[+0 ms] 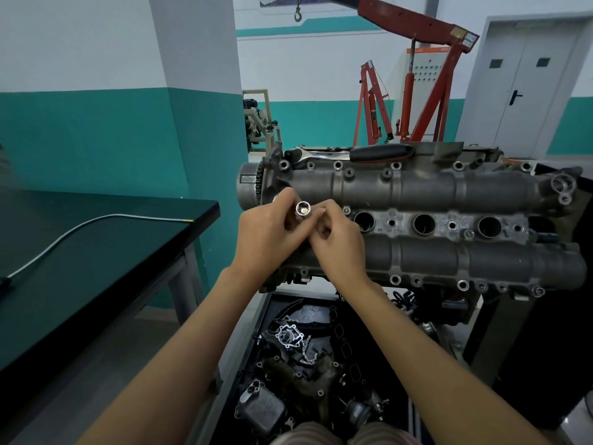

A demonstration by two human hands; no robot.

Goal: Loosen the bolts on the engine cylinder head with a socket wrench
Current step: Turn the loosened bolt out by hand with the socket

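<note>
A grey engine cylinder head (449, 191) lies across a stand, with several bolts along its edges and three round plug holes down its middle. A ratchet wrench (349, 154) with a black handle rests along its far edge, untouched. Above the head's left end both my hands meet on a shiny silver socket (302, 209) whose open end faces me. My left hand (269, 232) grips the socket from the left. My right hand (337, 242) pinches it from the right with thumb and fingers.
A dark green workbench (106, 258) with a thin metal hose (80, 228) stands to the left. Below the head, a black tray (266, 316) holds several loose engine parts. Red engine hoists (417, 85) and a grey door (526, 88) are behind.
</note>
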